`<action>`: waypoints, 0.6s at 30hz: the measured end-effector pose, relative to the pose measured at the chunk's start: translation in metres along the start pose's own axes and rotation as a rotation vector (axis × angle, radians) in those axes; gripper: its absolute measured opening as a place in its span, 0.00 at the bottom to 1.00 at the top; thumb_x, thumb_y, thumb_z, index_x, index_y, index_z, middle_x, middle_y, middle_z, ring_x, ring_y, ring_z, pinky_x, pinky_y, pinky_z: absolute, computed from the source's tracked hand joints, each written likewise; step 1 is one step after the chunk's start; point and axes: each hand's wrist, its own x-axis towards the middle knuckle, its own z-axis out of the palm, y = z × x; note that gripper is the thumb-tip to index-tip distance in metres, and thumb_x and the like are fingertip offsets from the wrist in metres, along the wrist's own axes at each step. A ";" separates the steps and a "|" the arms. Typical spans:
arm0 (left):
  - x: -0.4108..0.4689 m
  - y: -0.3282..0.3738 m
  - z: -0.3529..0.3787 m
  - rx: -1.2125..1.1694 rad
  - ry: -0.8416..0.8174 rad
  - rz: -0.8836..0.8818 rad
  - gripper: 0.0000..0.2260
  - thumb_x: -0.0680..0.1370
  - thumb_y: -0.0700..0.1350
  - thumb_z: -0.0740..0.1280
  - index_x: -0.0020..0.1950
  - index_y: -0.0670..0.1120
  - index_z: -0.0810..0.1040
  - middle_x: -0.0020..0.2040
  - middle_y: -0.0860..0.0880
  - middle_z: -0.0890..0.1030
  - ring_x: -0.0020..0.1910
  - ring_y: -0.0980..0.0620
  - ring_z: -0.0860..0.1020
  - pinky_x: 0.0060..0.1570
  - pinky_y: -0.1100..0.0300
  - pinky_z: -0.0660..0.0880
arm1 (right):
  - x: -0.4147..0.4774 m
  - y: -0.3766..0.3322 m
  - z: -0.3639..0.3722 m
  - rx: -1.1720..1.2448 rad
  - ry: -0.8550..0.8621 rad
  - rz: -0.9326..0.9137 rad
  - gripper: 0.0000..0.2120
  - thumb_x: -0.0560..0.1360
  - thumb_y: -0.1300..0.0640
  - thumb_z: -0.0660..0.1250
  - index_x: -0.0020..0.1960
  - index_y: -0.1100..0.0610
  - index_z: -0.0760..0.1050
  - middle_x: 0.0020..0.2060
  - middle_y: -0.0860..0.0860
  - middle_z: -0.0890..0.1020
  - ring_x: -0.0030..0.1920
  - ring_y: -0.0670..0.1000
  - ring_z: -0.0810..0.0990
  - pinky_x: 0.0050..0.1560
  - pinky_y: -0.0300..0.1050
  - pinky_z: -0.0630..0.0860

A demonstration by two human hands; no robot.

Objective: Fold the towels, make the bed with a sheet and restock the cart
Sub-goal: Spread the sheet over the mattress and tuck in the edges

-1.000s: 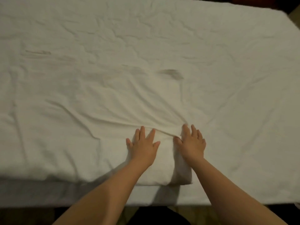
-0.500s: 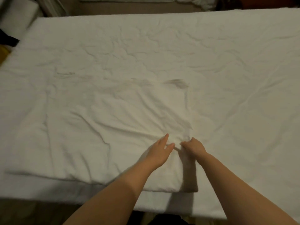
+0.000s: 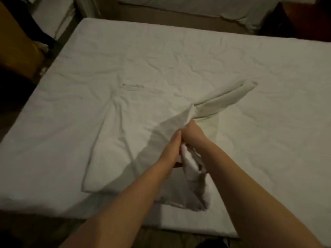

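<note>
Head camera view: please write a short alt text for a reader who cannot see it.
Both hands, left hand and right hand, grip a white towel together and lift its edge off a bed covered with a wrinkled white sheet.

Two bare forearms reach in from the near edge of the bed (image 3: 179,51); no sleeves; left hand (image 3: 172,149) and right hand (image 3: 193,135) ungloved.

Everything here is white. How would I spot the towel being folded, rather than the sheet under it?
Start at the big white bed that fills the view, then follow the two bare arms to where the left hand and right hand meet. The towel is the cloth they grip. Unlike the flat sheet, it lifts off the bed there, bunched.
</note>
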 end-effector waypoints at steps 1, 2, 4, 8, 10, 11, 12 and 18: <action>0.000 0.008 -0.034 -0.036 0.068 0.037 0.16 0.81 0.56 0.54 0.61 0.49 0.74 0.54 0.52 0.78 0.51 0.52 0.76 0.47 0.58 0.76 | 0.001 -0.027 0.029 0.007 0.007 0.003 0.24 0.80 0.52 0.59 0.73 0.58 0.60 0.69 0.57 0.70 0.66 0.56 0.71 0.60 0.41 0.66; 0.000 0.014 -0.068 -0.051 0.133 0.073 0.15 0.82 0.54 0.54 0.62 0.49 0.73 0.56 0.53 0.76 0.55 0.53 0.74 0.53 0.61 0.73 | -0.001 -0.051 0.057 0.035 0.006 0.004 0.25 0.80 0.51 0.58 0.74 0.57 0.58 0.69 0.56 0.69 0.66 0.56 0.71 0.58 0.39 0.66; 0.005 0.018 -0.138 -0.055 0.187 0.036 0.17 0.80 0.56 0.57 0.63 0.48 0.72 0.60 0.51 0.75 0.60 0.53 0.72 0.61 0.62 0.68 | -0.007 -0.089 0.115 0.071 -0.066 0.011 0.27 0.80 0.51 0.60 0.75 0.57 0.56 0.69 0.57 0.70 0.65 0.56 0.72 0.57 0.37 0.66; 0.006 -0.001 -0.249 0.079 0.266 -0.277 0.18 0.80 0.59 0.55 0.59 0.48 0.74 0.56 0.47 0.77 0.57 0.49 0.74 0.54 0.51 0.72 | -0.027 -0.112 0.214 -0.081 -0.443 0.099 0.25 0.79 0.56 0.58 0.75 0.54 0.60 0.67 0.58 0.73 0.60 0.56 0.75 0.59 0.46 0.71; 0.006 -0.016 -0.275 0.155 0.281 -0.357 0.19 0.81 0.56 0.57 0.63 0.46 0.73 0.59 0.45 0.77 0.58 0.46 0.75 0.54 0.50 0.71 | -0.036 -0.101 0.235 -0.135 -0.462 0.142 0.21 0.79 0.57 0.58 0.71 0.56 0.68 0.65 0.57 0.76 0.61 0.55 0.76 0.60 0.44 0.70; 0.008 -0.024 -0.279 0.211 0.278 -0.354 0.18 0.81 0.54 0.57 0.65 0.45 0.72 0.61 0.43 0.76 0.60 0.44 0.74 0.57 0.49 0.71 | -0.038 -0.093 0.235 -0.148 -0.415 0.177 0.19 0.78 0.57 0.59 0.69 0.56 0.71 0.63 0.56 0.77 0.61 0.54 0.76 0.59 0.42 0.70; 0.012 -0.030 -0.280 0.294 0.267 -0.326 0.17 0.81 0.52 0.58 0.66 0.44 0.71 0.63 0.42 0.75 0.61 0.43 0.74 0.60 0.49 0.71 | -0.039 -0.081 0.232 -0.164 -0.349 0.205 0.18 0.78 0.57 0.59 0.67 0.56 0.72 0.62 0.56 0.78 0.61 0.54 0.76 0.57 0.40 0.69; 0.030 -0.053 -0.255 0.726 0.210 -0.245 0.17 0.79 0.51 0.60 0.63 0.42 0.73 0.62 0.41 0.76 0.59 0.42 0.75 0.56 0.56 0.71 | -0.036 -0.010 0.191 -0.248 -0.060 0.319 0.16 0.80 0.57 0.57 0.65 0.56 0.73 0.58 0.56 0.78 0.57 0.56 0.77 0.56 0.45 0.71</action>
